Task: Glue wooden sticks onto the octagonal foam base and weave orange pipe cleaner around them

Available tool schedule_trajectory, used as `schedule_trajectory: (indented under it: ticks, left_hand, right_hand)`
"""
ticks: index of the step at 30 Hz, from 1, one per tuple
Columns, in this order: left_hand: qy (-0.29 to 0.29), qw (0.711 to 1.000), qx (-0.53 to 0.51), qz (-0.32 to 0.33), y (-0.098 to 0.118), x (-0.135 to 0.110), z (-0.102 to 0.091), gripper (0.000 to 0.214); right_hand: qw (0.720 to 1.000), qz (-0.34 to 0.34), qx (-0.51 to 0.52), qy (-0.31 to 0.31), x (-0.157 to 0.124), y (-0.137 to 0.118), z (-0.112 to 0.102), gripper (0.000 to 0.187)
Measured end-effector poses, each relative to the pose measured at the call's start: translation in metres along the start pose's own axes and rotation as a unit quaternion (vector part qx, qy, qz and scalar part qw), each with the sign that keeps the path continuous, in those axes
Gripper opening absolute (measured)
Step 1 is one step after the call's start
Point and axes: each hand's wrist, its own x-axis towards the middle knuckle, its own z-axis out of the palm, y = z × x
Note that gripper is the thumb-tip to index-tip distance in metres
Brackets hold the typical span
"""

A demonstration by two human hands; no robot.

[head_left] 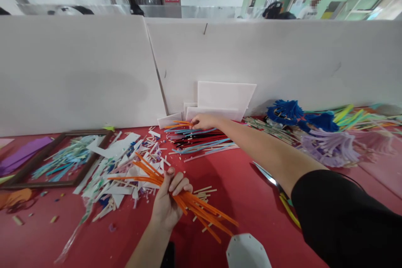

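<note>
A bundle of orange pipe cleaners (207, 213) is gripped in my left hand (171, 194), its fingers wrapped round the middle, above the red table (238, 184). My right hand (202, 121) reaches to the far side, fingers closed on more orange pipe cleaners (179, 123). Under and beside it lie blue, black, red and pink pipe cleaners (204, 140) in a loose row. White boards (226, 94) lean on the partition just behind my right hand. Short wooden sticks (204, 194) lie partly hidden beneath the bundle in my left hand.
Paper scraps (125, 150) and sticks are heaped at the left, beside a brown frame (105, 138) with blue strips inside. Scissors (289, 209) with yellow handles lie under my right arm. Blue (285, 111) and lilac bundles (329, 146) sit at right. A white partition (266, 54) bounds the back.
</note>
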Motion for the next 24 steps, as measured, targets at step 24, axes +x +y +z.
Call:
schedule_trajectory:
  ticks: [24]
  left_hand:
    - [0.091,0.988,0.09,0.086,-0.009,-0.004,0.008,0.053]
  right_hand:
    - [0.987,-0.135,0.003,0.085,-0.105,-0.129,0.046,0.01]
